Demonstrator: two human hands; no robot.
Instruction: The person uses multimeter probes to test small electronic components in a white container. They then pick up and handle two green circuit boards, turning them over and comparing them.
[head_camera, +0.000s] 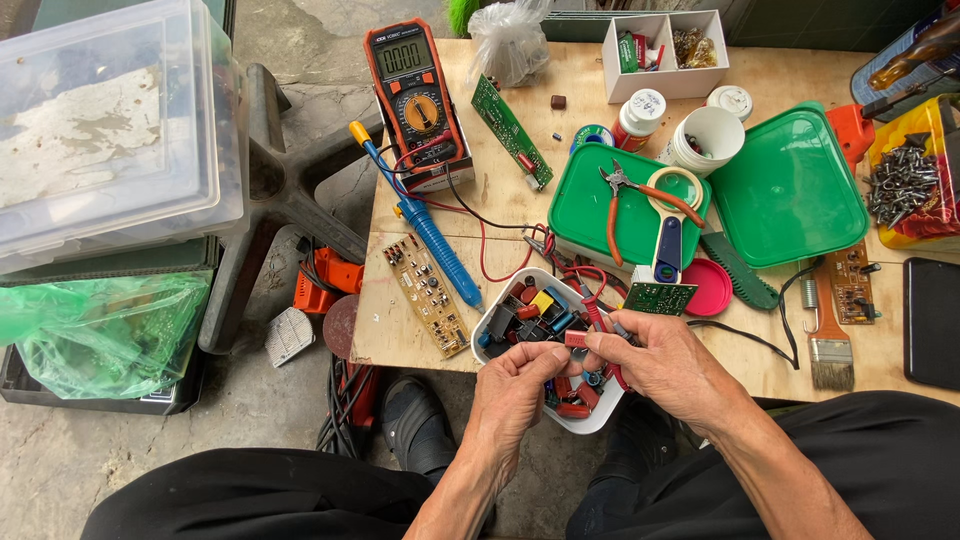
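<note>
Both hands sit over the white tub (493, 322) of mixed parts at the table's (420, 345) front edge. Left hand (515, 392) and right hand (665, 365) pinch a small red capacitor (576, 339) between their fingertips, just above the tub. Red probe leads (590, 290) run under the right fingers. Multimeter (418, 100), blue desoldering pump (437, 245) and pliers (640, 195) on a green lid (590, 215) lie further back.
</note>
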